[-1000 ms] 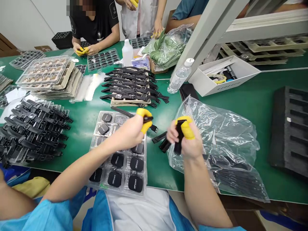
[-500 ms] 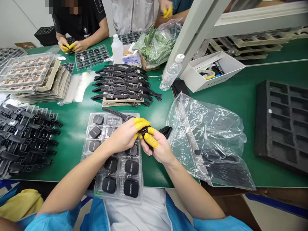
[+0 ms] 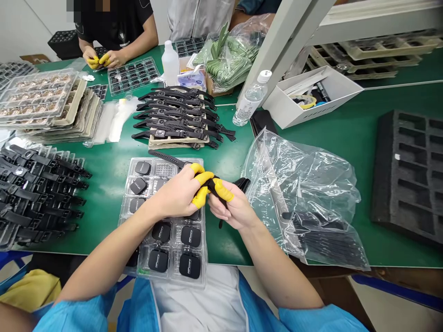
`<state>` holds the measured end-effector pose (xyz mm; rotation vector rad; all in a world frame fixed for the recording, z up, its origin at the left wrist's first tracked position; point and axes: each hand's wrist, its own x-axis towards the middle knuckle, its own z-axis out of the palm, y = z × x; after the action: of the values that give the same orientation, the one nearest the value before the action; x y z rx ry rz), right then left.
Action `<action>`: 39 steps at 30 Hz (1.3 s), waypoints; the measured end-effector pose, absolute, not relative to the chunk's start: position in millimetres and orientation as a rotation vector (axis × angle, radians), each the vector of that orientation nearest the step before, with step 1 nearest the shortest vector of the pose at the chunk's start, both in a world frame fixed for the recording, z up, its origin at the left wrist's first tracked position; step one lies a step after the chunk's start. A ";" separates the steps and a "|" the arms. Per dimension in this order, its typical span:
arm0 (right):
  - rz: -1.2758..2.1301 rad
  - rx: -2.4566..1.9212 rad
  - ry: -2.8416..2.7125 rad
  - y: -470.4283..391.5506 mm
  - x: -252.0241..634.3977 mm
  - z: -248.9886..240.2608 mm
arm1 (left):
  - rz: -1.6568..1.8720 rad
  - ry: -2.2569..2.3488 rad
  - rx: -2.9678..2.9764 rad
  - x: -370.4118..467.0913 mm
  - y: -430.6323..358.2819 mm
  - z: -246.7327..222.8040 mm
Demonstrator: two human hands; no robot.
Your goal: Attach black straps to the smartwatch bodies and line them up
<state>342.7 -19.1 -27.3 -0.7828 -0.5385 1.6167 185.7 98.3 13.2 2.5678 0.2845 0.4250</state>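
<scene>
Over the right side of a clear plastic tray [image 3: 205,265], my two hands meet at a black watch strap [image 3: 212,184]. My left hand [image 3: 178,192], with yellow finger covers, pinches its left end; the part under those fingers is hidden. My right hand [image 3: 237,206] grips the other part between its yellow-covered thumb and curled fingers. A strap end [image 3: 220,223] hangs below the right hand. Square black watch modules [image 3: 190,236] with white lettering sit in the tray's compartments. Another length of black strap [image 3: 166,158] reaches from behind my left hand across the tray's far edge.
Black watches with straps lie stacked on trays ahead [image 3: 180,115] and at left [image 3: 31,193]. Right of my hands is a clear bag [image 3: 311,184] of black straps. Beyond stand a water bottle [image 3: 252,97], a white box [image 3: 311,99] and a black foam tray [image 3: 404,175]. A co-worker's hands [image 3: 104,59] work opposite.
My left fingers have shifted and spread over the strap, and my right thumb now presses higher on it. The whole view has shifted slightly.
</scene>
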 end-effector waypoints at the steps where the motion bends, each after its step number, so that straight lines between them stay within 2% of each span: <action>1: 1.628 -0.794 -0.540 -18.8 343.2 -27.9 | 0.382 0.306 2.605 185.6 98.5 12.9; 4: 1.631 -0.808 -0.562 -17.7 343.7 -30.0 | 0.306 0.308 2.620 185.3 100.2 10.8; 10: 1.531 -0.853 -0.625 -17.3 342.3 -33.1 | 0.457 0.256 2.418 182.1 103.9 8.2; 14: 1.447 -0.849 -0.674 -18.9 340.6 -33.7 | 0.681 0.291 2.253 184.4 98.9 7.8; 21: 1.747 -0.850 -0.830 -21.7 361.2 -33.0 | 1.082 0.602 1.420 191.2 103.0 15.9; 24: 1.598 -0.965 -0.805 -20.6 370.8 -31.6 | 1.228 0.744 1.270 190.6 112.8 16.6; 28: 1.332 -0.968 -0.725 -19.8 363.1 -30.7 | 0.906 0.705 1.564 193.0 105.8 4.6; 31: 1.419 -0.887 -0.784 -21.5 351.7 -32.5 | 0.698 0.502 2.045 195.3 93.1 -5.7; 34: 1.533 -0.818 -0.792 -23.2 347.2 -33.6 | 0.653 0.304 2.328 194.8 88.2 -9.3; 39: 1.548 -0.771 -0.623 -21.3 346.5 -29.6 | 0.679 0.277 2.397 193.0 90.1 -10.6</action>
<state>346.5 -21.3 -29.6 -0.7713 -0.6225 1.5478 193.0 90.1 -10.6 2.3968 0.2768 0.6791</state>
